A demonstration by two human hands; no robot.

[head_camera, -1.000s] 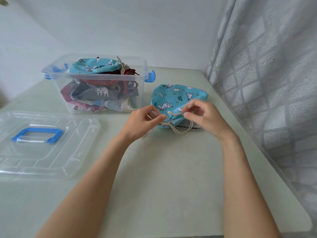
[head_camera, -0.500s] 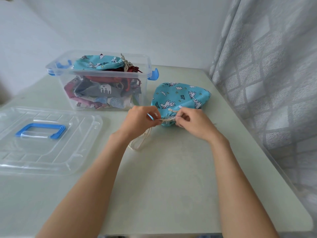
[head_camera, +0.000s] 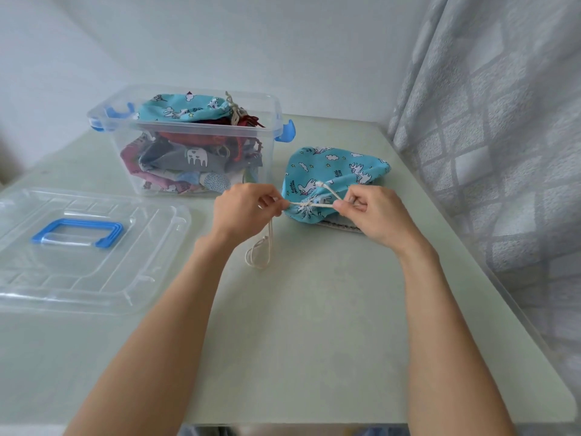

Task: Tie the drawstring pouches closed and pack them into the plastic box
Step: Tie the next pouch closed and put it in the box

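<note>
Turquoise cotton pouch (head_camera: 333,174) — soft, light, limp; lies just right of plastic box (head_camera: 188,143). Cream drawstring (head_camera: 309,204) pulled taut across gathered mouth: left hand (head_camera: 243,212) pinches one end, right hand (head_camera: 375,212) the other — hands apart. Best lifted by cinched neck.

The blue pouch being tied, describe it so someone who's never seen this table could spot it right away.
Start at the clear plastic box at the back of the pale table. Just right of it, outside the box, lies a turquoise unicorn-print pouch on the tabletop. Unlike its twin lying on top of the box's contents, both hands are pulling this one's cream cord at its gathered mouth.
</note>
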